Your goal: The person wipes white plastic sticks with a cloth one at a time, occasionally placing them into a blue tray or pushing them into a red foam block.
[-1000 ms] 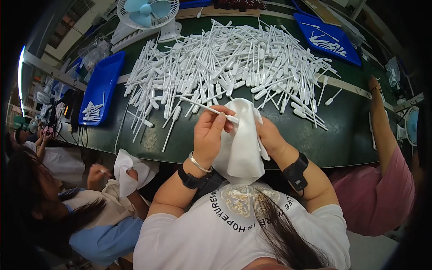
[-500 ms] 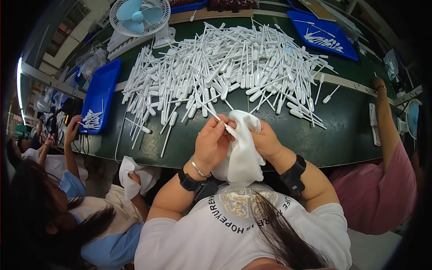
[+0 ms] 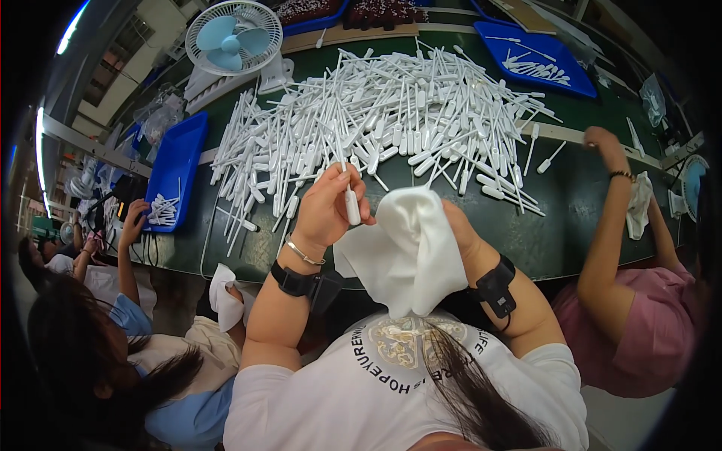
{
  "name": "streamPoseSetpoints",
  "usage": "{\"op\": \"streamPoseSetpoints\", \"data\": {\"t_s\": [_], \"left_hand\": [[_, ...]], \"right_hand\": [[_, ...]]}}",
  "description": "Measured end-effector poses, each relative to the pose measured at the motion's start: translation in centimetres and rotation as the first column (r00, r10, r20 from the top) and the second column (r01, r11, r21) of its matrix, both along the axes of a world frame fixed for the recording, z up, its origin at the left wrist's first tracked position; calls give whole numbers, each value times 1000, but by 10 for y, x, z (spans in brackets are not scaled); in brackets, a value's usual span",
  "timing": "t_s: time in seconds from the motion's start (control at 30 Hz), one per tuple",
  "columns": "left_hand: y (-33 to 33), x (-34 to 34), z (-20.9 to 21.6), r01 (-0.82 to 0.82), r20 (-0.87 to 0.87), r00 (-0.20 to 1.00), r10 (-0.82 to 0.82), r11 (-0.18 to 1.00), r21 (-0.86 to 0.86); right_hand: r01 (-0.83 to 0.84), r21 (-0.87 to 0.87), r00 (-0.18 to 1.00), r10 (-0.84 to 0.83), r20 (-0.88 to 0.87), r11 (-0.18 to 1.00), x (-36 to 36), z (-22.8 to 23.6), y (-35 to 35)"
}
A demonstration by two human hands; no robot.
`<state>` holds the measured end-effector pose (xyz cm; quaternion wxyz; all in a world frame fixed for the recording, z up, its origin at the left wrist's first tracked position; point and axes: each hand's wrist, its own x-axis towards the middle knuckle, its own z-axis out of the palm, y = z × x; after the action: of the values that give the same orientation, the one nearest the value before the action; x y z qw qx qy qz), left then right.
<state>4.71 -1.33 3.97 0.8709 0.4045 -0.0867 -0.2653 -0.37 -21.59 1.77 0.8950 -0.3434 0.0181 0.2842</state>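
Observation:
My left hand (image 3: 322, 204) pinches a white plastic stick (image 3: 352, 207) upright, its thick rounded handle end pointing down and its thin shaft up. White cloth (image 3: 410, 244) hangs in folds from my right hand (image 3: 460, 231), whose fingers are mostly hidden behind it. A gap separates the cloth from the stick. Just beyond both hands spreads a big heap of similar white sticks (image 3: 398, 105), lying in all directions on the dark green table (image 3: 545, 233).
At the left stands a blue tray (image 3: 194, 143) with some sticks; another blue tray (image 3: 579, 86) is at the far right. A white fan (image 3: 235, 39) stands at the back left. Co-workers sit on both sides, one in a pink top (image 3: 635, 331) reaching over the table.
My hands have moved apart. The stick has come out of the cloth and is held up in my left hand. The pink-topped person's arm has swung toward me, and a pale cloth shows there.

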Motion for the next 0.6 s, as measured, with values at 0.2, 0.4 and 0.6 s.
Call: {"op": "streamPoseSetpoints", "data": {"t_s": [0.2,0.4,0.6], "left_hand": [[-17,22,-9,-345,484,874,-40,651,676],[-37,41,-20,-753,587,595,-549,-124,647],[-23,53,-25,-629,553,719,-421,-56,775]], "right_hand": [[-65,-10,997,65,46,998,0,-12,-2],[-4,-45,998,6,60,999,3,-14,-3],[17,-33,998,-15,55,999,3,-20,-3]]}}
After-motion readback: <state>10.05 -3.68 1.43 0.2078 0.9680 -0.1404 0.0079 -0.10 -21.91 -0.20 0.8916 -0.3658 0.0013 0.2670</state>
